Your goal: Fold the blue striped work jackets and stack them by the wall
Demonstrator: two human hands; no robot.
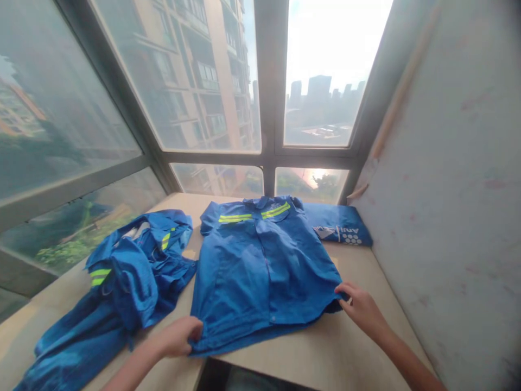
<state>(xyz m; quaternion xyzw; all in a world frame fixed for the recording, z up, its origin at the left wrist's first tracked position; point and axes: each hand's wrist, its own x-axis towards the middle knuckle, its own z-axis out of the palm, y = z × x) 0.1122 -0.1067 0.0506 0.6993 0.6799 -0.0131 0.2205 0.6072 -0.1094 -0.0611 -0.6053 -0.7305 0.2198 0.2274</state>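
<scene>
A blue work jacket (244, 266) with yellow-green reflective strips across the chest lies front side up, its collar toward the window. My left hand (181, 335) is closed on the jacket's near left hem corner. At the near right corner, my right hand (358, 307) pinches the hem between thumb and fingers. The hem sits slightly wavy between the two hands, and the front placket runs down the middle. Both sleeves are mostly out of sight, with short parts showing beside the shoulders.
A crumpled pile of blue workwear (134, 277) with reflective strips lies on the left. A folded blue bag with white print (345, 231) rests at the back right. The light wooden surface (337, 347) meets windows behind and a white wall (451, 206) on the right. A dark panel (248, 377) shows at the near edge.
</scene>
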